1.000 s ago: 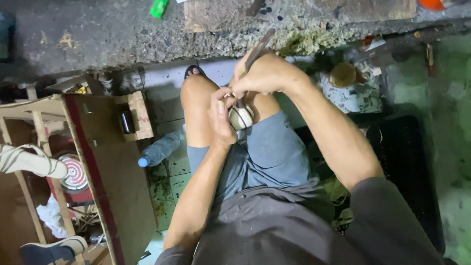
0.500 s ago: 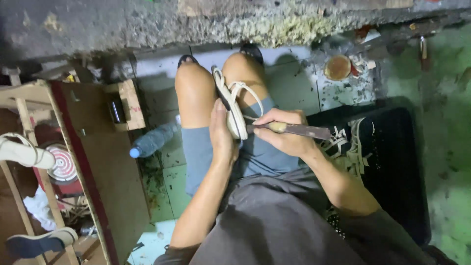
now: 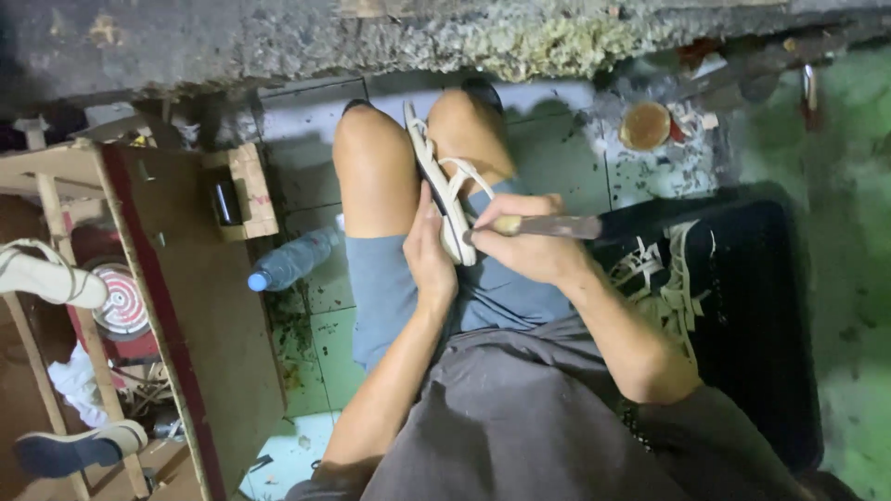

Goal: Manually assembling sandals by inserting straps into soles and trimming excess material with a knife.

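Between the knees, left hand [image 3: 429, 255] grips a white sandal [image 3: 444, 199] on edge — right hand [image 3: 531, 243] clenches a knife [image 3: 548, 225] at its sole, trimming seemingly unfinished.

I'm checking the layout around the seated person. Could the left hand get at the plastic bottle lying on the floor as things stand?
Probably yes, once freed. The left hand is busy bracing the white sandal between the knees. The plastic bottle lies on the tiles just outside the left thigh, with nothing visible between them.

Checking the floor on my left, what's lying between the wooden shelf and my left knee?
In the head view, a plastic bottle with a blue cap lies on the green tiles between the wooden shelf and the left knee.
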